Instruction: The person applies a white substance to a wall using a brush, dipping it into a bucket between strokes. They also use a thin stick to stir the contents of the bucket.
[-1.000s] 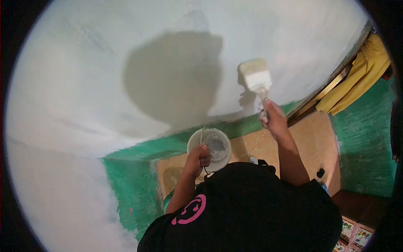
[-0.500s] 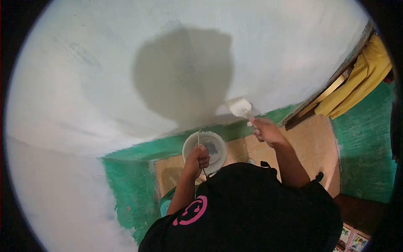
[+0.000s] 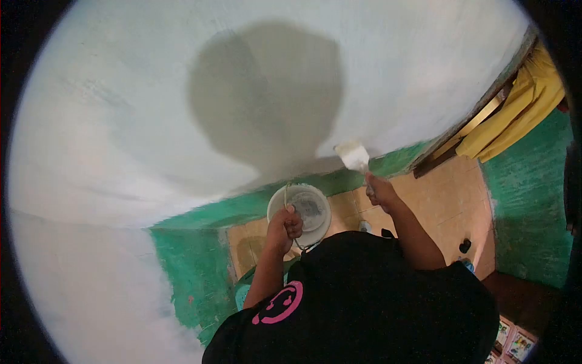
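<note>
My right hand (image 3: 381, 191) is closed around the handle of a paintbrush (image 3: 354, 156), whose wide head is coated in white. Its bristles lie right at the wall (image 3: 145, 109), which is white above and green along a lower band (image 3: 206, 210). Gripped in my left hand (image 3: 285, 227) is the wire handle of a white bucket (image 3: 325, 206). The bucket hangs upright below the wall's green band, and greyish-white traces show on its inside. A large round shadow falls on the white part of the wall.
A yellow cloth (image 3: 521, 106) hangs by a wooden door frame (image 3: 448, 151) on the right. Beyond it stands a green wall (image 3: 533, 200). Tan tiles (image 3: 418, 188) cover the floor, where a small black object (image 3: 465, 246) lies. Another green wall section (image 3: 194, 273) is at the left.
The brush has shifted slightly right, its head now tilting more to the upper left. The bucket and my left hand sit a little higher and further right in view.
</note>
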The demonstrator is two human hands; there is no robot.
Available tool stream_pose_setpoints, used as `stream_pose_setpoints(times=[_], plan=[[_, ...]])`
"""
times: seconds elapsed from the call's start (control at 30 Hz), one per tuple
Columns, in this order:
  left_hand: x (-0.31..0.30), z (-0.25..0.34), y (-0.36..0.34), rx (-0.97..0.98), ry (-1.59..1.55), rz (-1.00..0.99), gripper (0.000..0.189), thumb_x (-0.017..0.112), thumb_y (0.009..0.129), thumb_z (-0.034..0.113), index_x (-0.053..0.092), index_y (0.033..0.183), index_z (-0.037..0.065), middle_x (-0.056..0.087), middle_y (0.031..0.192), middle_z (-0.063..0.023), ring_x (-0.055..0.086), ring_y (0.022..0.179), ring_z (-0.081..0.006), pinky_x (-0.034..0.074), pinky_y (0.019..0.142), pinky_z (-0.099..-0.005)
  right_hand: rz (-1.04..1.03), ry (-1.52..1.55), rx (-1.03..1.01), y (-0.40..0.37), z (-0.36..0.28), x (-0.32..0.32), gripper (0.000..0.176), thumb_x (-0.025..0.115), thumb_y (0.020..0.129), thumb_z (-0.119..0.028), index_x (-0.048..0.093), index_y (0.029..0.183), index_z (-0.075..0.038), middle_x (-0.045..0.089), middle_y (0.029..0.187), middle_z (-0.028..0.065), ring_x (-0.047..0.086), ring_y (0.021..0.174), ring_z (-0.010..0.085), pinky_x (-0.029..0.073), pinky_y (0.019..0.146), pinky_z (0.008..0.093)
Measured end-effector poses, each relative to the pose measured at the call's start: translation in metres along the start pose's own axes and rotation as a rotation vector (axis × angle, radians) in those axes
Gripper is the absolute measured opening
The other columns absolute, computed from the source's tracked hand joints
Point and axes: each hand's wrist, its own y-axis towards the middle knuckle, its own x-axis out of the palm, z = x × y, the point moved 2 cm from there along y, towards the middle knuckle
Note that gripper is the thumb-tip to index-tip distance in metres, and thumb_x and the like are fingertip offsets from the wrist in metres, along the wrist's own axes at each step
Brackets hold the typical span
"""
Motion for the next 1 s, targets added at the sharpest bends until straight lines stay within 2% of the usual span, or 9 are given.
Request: stream_pose_setpoints(times=[0.07, 0.13, 0.17, 0.3, 0.4, 0.5, 0.6, 0.83, 1.0], plan=[[0.002, 0.002, -0.001, -0.005, 0.008, -0.005, 0.027, 0.052, 0.085, 0.027, 0.033, 0.069, 0.018, 0.026, 0.056, 0.0077, 0.023, 0.044, -0.0045, 0.017, 0.04, -0.0212, 0.027, -0.018, 0.122, -0.001, 0.009, -0.002, 0.036, 0.053, 0.085, -0.046, 0.051, 0.082, -0.009, 0.039, 0.054, -0.0032, 0.033, 0.041, 0.0068, 0.024, 0.038, 0.0208], [-0.002, 0.003, -0.001, -0.015, 0.02, -0.014, 0.028, 0.052, 0.085, 0.028, 0.033, 0.069, 0.018, 0.025, 0.056, 0.0078, 0.023, 0.044, -0.0045, 0.017, 0.04, -0.0213, -0.036, -0.265, -0.003, -0.002, 0.002, -0.005, 0.044, 0.053, 0.086, -0.044, 0.056, 0.104, -0.003, 0.049, 0.071, 0.0013, 0.041, 0.053, 0.0099, 0.031, 0.043, 0.0224], [-0.005, 0.003, 0.001, -0.017, 0.032, -0.02, 0.028, 0.053, 0.084, 0.029, 0.033, 0.069, 0.018, 0.025, 0.056, 0.008, 0.023, 0.045, -0.0043, 0.017, 0.04, -0.0212, -0.031, -0.264, 0.001, -0.001, -0.004, -0.008, 0.044, 0.053, 0.086, -0.044, 0.056, 0.104, -0.003, 0.049, 0.071, 0.0013, 0.041, 0.053, 0.0099, 0.031, 0.043, 0.0224], [-0.004, 0.003, 0.001, -0.02, 0.012, -0.056, 0.018, 0.051, 0.084, 0.026, 0.038, 0.074, 0.019, 0.026, 0.057, 0.0083, 0.023, 0.047, -0.0047, 0.018, 0.041, -0.0214, -0.137, -0.089, -0.054, -0.054, -0.094, -0.013, 0.035, 0.052, 0.088, -0.038, 0.054, 0.092, -0.004, 0.049, 0.069, -0.0004, 0.038, 0.048, 0.0072, 0.028, 0.041, 0.0204], [0.008, 0.005, -0.005, -0.021, 0.027, 0.028, 0.024, 0.053, 0.083, 0.029, 0.036, 0.07, 0.019, 0.026, 0.056, 0.0088, 0.024, 0.045, -0.0042, 0.017, 0.04, -0.0208, -0.211, 0.169, -0.301, -0.086, -0.123, -0.013, 0.032, 0.052, 0.088, -0.038, 0.053, 0.087, -0.006, 0.047, 0.064, -0.0013, 0.036, 0.046, 0.0062, 0.025, 0.04, 0.0187], [0.016, 0.005, -0.006, 0.004, -0.012, 0.007, 0.022, 0.053, 0.083, 0.028, 0.038, 0.071, 0.019, 0.026, 0.056, 0.0088, 0.024, 0.045, -0.0043, 0.018, 0.041, -0.0207, -0.344, 0.192, -0.337, -0.081, -0.133, -0.026, 0.033, 0.053, 0.087, -0.04, 0.053, 0.087, -0.007, 0.047, 0.064, -0.0013, 0.036, 0.047, 0.0065, 0.026, 0.04, 0.0195], [0.019, 0.004, -0.006, 0.001, -0.048, 0.011, 0.021, 0.052, 0.084, 0.027, 0.038, 0.071, 0.019, 0.026, 0.057, 0.0085, 0.024, 0.046, -0.0045, 0.018, 0.041, -0.0207, -0.131, -0.004, -0.249, -0.032, -0.098, -0.03, 0.034, 0.052, 0.087, -0.04, 0.054, 0.09, -0.007, 0.047, 0.062, -0.0008, 0.035, 0.046, 0.0067, 0.026, 0.04, 0.0211], [0.013, -0.002, -0.002, 0.006, -0.088, 0.017, 0.015, 0.049, 0.085, 0.026, 0.041, 0.074, 0.019, 0.029, 0.058, 0.0088, 0.025, 0.048, -0.0057, 0.02, 0.043, -0.0213, -0.043, -0.051, 0.273, 0.028, 0.034, -0.04, 0.044, 0.052, 0.086, -0.043, 0.054, 0.099, -0.001, 0.049, 0.068, 0.0043, 0.035, 0.045, 0.0089, 0.027, 0.039, 0.0226], [0.014, -0.001, 0.001, 0.006, -0.08, 0.05, 0.014, 0.049, 0.085, 0.025, 0.041, 0.074, 0.019, 0.027, 0.058, 0.0084, 0.024, 0.048, -0.0058, 0.019, 0.042, -0.022, 0.042, -0.104, 0.11, 0.028, -0.008, -0.043, 0.044, 0.051, 0.087, -0.042, 0.058, 0.096, 0.0, 0.052, 0.069, 0.0062, 0.039, 0.048, 0.0111, 0.03, 0.041, 0.0235]])
